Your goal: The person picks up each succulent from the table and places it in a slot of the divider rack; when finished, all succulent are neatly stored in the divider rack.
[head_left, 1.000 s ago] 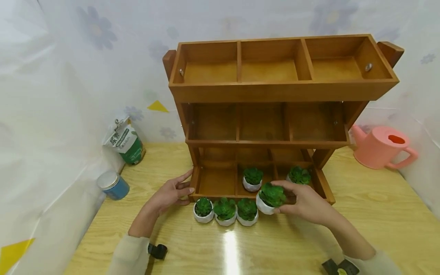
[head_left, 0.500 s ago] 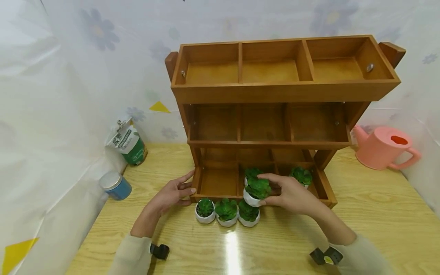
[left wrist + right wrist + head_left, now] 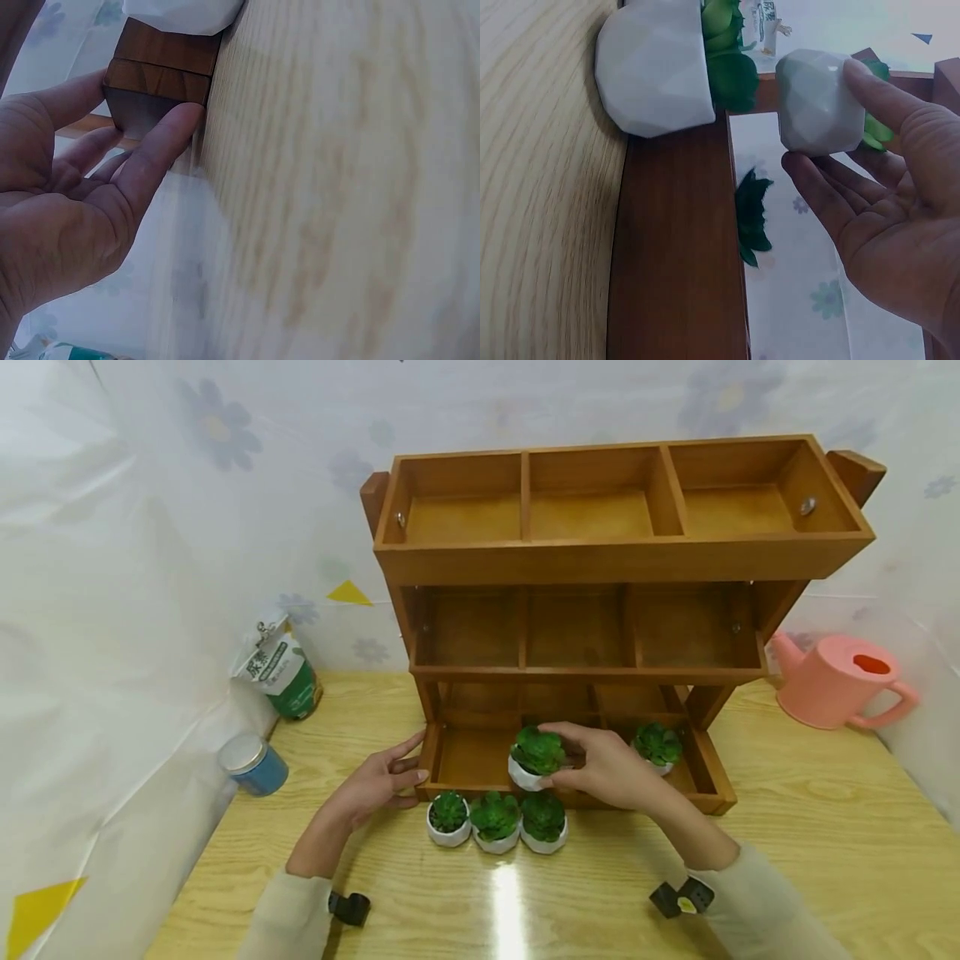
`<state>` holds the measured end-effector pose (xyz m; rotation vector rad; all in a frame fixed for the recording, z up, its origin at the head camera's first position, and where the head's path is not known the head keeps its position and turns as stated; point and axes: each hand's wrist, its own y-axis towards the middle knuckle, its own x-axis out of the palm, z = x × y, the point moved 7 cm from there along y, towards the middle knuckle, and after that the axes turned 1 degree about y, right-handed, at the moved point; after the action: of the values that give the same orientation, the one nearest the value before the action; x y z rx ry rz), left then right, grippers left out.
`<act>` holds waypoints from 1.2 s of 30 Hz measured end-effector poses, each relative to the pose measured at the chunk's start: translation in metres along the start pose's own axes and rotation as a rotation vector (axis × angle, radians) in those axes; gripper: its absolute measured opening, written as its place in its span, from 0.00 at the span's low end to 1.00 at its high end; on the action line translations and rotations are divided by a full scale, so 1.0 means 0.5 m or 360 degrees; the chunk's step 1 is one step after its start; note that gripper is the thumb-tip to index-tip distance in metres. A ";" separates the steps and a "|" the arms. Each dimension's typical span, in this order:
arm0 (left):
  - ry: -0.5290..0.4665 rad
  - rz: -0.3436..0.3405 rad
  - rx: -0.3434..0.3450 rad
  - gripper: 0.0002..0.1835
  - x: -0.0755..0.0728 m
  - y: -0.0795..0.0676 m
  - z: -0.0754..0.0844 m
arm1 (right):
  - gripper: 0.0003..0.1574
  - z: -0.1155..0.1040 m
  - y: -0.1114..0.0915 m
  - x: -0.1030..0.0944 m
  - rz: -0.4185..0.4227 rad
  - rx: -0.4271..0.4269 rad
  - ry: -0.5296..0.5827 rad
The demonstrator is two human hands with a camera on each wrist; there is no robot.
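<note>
My right hand (image 3: 607, 766) pinches a potted artificial succulent (image 3: 538, 752) in a faceted white pot (image 3: 817, 105). It hangs over the front of the bottom tier, near the divider between the left and middle compartments. My left hand (image 3: 377, 785) holds the lower left end of the wooden plant shelf (image 3: 517, 562); its fingertips touch that end in the left wrist view (image 3: 154, 82). One succulent (image 3: 657, 747) sits in the right bottom compartment. The middle compartment's plant is hidden behind the hand and held pot. Three more succulents (image 3: 495, 818) stand along the shelf's front.
Beyond the shelf's right side stands a pink watering can (image 3: 836, 683). At the left are a blue jar (image 3: 253, 766) with a silvery lid and a clipped green-and-white bag (image 3: 281, 672). A flower-patterned sheet (image 3: 300, 485) covers the wall behind the wooden table (image 3: 420, 902).
My right hand has carried the held succulent leftward and a little away from me, from in front of the bottom tier to over it. My left hand keeps its place at the shelf end.
</note>
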<state>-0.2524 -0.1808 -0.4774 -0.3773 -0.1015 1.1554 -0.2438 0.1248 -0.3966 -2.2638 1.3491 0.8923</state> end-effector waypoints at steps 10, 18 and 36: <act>-0.0001 0.0001 0.0001 0.39 0.002 0.002 -0.001 | 0.48 -0.011 0.051 0.020 0.0003 -0.0022 0.0015; -0.0002 0.0000 0.0016 0.39 0.000 0.003 0.000 | 0.46 -0.027 0.090 0.040 -0.0036 -0.0052 -0.0021; 0.0006 -0.0005 0.0014 0.39 0.001 -0.002 0.003 | 0.47 -0.046 0.160 0.093 -0.0113 -0.0077 -0.0067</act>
<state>-0.2516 -0.1801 -0.4755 -0.3717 -0.0937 1.1518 -0.2899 0.0425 -0.4100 -2.3008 1.2342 0.9527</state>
